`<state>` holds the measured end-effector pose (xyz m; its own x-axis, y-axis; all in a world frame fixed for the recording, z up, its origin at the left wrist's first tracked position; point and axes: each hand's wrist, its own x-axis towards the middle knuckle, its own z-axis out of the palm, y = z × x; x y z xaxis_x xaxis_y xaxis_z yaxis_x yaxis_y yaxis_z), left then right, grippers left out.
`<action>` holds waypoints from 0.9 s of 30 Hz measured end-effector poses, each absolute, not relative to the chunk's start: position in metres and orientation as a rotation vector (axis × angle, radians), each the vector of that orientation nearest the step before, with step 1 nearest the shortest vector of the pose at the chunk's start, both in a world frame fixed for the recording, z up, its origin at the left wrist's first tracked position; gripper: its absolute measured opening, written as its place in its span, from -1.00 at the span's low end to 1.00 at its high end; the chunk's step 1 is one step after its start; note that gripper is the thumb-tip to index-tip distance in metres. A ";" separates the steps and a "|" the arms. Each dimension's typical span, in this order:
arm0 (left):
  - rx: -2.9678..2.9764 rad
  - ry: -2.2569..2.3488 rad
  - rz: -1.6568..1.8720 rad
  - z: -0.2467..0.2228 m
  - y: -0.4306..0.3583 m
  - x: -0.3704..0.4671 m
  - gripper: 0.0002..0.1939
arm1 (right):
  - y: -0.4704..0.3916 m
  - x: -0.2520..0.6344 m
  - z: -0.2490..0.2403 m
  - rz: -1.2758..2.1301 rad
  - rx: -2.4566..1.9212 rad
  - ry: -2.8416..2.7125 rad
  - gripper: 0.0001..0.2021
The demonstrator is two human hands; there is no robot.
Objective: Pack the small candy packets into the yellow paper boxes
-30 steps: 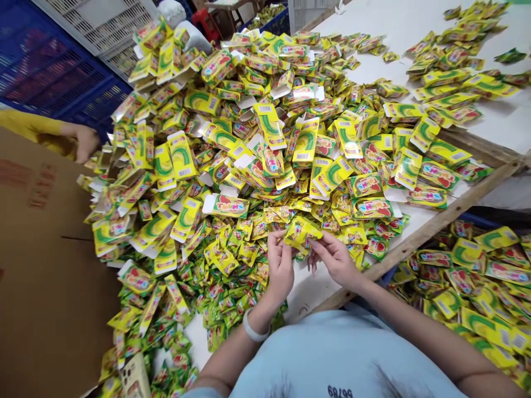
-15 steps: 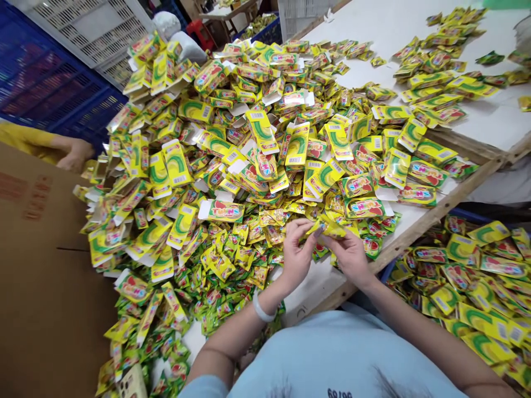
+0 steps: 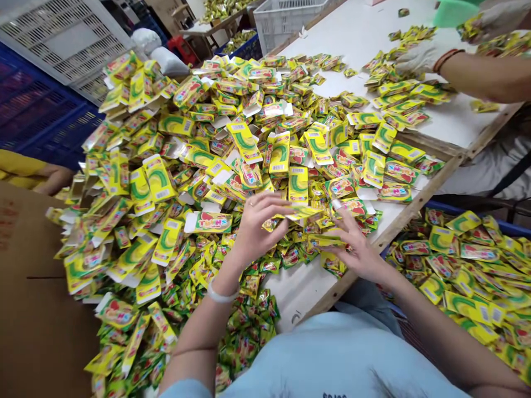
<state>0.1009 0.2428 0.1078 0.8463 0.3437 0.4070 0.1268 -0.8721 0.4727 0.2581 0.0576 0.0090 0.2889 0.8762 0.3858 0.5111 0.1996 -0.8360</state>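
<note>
My left hand [image 3: 262, 228] is over the heap, its fingers stretched and the thumb apart. A blurred yellow sachet [image 3: 306, 213] is just off its fingertips; I cannot tell whether they touch. My right hand [image 3: 360, 251] has its index finger raised, while its thumb and another finger pinch a small yellow sachet [image 3: 324, 241]. Around both hands spreads a big pile of flat yellow-green boxes [image 3: 279, 155], several with white end flaps lifted. Loose small green-yellow sachets [image 3: 249, 326] lie along the near side of the pile.
A wooden edge [image 3: 398, 226] borders the white table [image 3: 290, 293]. At right, a blue crate [image 3: 514, 229] holds many boxes. A co-worker's gloved hand [image 3: 423, 58] reaches over another heap. A cardboard carton [image 3: 37, 331] stands at left, near a person's yellow sleeve [image 3: 19, 166].
My hands, together on a yellow sachet before, have moved apart, the left one leftward with its fingers opened. The view has shifted right, and a co-worker's gloved hands have appeared at upper right.
</note>
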 end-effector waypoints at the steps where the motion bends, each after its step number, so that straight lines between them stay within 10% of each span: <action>1: 2.461 0.383 0.672 0.109 0.233 0.094 -0.87 | 0.061 0.255 0.010 0.509 -1.393 -1.392 -0.77; 7: 1.702 0.558 0.480 0.069 0.194 0.074 -0.37 | 0.072 0.219 0.014 0.972 -1.079 -1.275 -0.75; 27: 1.550 0.643 0.223 0.076 0.161 0.063 -0.47 | 0.082 0.265 0.082 0.573 -1.209 -1.806 -0.80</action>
<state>0.0633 0.1609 0.0764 0.8189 0.5205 -0.2420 0.2595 0.0403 0.9649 0.2646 0.0816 0.0816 -0.1560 0.9015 0.4037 0.5040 0.4241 -0.7524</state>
